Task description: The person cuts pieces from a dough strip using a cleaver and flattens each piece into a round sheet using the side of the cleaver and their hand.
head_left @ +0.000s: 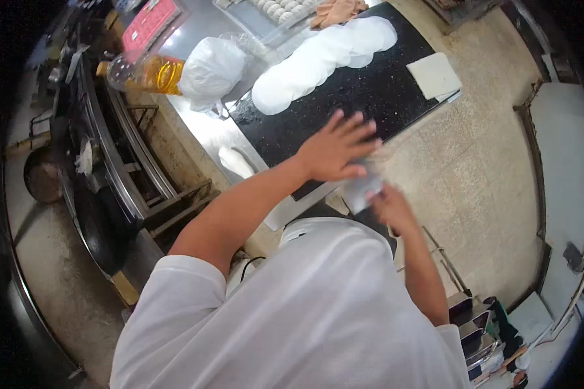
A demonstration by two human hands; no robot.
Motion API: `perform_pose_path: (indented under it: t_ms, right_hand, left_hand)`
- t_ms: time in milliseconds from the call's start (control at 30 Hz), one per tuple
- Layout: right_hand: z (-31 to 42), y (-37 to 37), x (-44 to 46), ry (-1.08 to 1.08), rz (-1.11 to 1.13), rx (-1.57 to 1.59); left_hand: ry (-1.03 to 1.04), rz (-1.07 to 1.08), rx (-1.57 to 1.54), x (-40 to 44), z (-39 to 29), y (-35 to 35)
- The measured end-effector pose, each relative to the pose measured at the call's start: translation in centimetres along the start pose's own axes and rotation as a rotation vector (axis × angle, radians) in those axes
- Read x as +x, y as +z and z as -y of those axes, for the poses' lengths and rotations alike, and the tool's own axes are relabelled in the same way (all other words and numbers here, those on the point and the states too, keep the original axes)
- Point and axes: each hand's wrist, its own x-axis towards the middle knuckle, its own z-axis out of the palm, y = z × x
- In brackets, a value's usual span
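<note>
My left hand (339,150) is held over the near edge of a black work board (370,91), fingers spread wide, gripping nothing. Beside it, at the board's front edge, my right hand (394,209) is blurred, its fingers closed on a flat grey-white piece (358,190). Motion smears that piece, so its kind does not show. Thin round white dough sheets (324,61) lie overlapping in a row along the far part of the board. A white dough-like lump (235,161) sits on the steel surface to the left.
A folded pale cloth (435,76) lies at the board's right corner. At the left are a bottle of yellow oil (146,72) and a white plastic bag (213,68). Behind stand a tray of white balls (284,11), a brown cloth (337,11) and a pink tray (150,26).
</note>
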Motion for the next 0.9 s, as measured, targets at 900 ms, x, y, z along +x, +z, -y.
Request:
perform_pose_path:
  t_ms: [900]
  right_hand:
    - [7.5, -0.5, 2.9, 0.087, -0.079, -0.347]
  left_hand:
    - [0.223, 0.026, 0.05, 4.6, 5.9, 0.4]
